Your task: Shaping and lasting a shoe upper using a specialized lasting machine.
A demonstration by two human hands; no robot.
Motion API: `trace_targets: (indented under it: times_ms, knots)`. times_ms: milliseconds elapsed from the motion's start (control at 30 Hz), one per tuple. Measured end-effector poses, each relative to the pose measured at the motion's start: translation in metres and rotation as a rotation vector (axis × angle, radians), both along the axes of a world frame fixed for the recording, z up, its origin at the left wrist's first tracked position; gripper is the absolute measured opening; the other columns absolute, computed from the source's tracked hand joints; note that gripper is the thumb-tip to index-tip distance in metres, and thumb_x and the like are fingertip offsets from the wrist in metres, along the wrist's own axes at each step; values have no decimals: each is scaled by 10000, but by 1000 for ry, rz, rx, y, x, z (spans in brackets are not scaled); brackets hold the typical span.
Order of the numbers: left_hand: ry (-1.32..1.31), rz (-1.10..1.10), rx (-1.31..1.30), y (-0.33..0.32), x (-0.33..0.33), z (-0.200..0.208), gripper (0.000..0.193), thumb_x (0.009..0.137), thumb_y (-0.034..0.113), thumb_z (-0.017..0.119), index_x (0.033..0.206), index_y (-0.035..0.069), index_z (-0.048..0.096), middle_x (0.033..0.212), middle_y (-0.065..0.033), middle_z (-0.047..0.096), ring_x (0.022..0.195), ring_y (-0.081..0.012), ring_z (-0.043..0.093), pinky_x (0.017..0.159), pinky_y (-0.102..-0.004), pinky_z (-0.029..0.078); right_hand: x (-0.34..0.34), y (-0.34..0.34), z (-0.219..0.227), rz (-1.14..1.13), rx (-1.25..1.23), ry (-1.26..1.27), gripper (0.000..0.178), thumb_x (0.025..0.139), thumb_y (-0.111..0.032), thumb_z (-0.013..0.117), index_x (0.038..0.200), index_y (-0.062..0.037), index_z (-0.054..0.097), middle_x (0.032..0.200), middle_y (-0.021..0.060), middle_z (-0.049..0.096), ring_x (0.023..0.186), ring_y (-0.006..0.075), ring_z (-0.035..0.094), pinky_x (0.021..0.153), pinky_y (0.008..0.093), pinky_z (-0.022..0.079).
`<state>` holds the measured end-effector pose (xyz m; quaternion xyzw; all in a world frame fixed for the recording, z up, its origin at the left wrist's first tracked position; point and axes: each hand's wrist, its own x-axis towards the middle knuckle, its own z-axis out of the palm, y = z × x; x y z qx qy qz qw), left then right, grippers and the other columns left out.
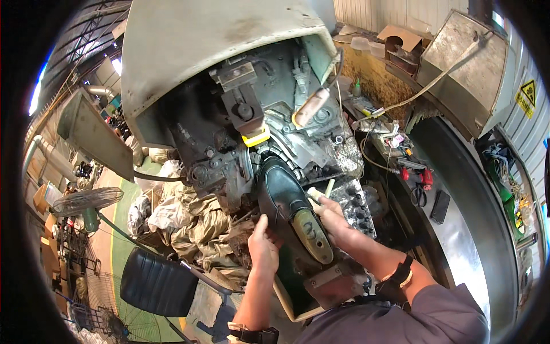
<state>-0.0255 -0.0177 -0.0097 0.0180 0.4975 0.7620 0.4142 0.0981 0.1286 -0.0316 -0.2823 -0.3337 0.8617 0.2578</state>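
Note:
A black leather shoe point(279, 182) is fitted over an olive-green shoe last point(312, 234). Its toe points away from me, against the ring of metal plates of a large machine, below a yellow-edged pad point(255, 136). Along the shoe's left side is my left hand point(263, 247), the thumb up against it and the other fingers mostly hidden. My right hand point(337, 221) closes in on the right side of the shoe. Pale whitish pieces point(314, 194) show at its fingertips; whether they cover the fingers or are held, I cannot make out.
A grey machine hood point(217, 34) arches over the work. A hanging cylinder point(311, 108) is at its right. Scissors point(418, 196) and a black box point(440, 206) lie on the right bench. At left are cloth sacks point(189, 221), a black-seated chair point(157, 281) and a fan point(86, 202).

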Motion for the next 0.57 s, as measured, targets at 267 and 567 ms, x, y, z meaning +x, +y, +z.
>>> trace_targets:
  times_ms: [267, 567]
  knots:
    - [-94, 102, -2, 28, -32, -21, 146, 948, 242, 713, 963, 97, 717, 853, 12, 673, 722, -116, 568, 643, -286, 414, -46, 22, -1, -80, -42, 19, 440, 981, -128, 675, 1357, -50, 461, 978, 90, 688, 776, 183, 685, 659, 348, 581]
    - [-200, 90, -2, 42, -44, -28, 195, 933, 259, 726, 1028, 89, 715, 894, 9, 687, 799, -124, 605, 721, -310, 454, -57, 39, -5, -79, -59, -30, 481, 984, -92, 656, 1391, -119, 400, 1001, 102, 691, 766, 187, 691, 659, 354, 592]
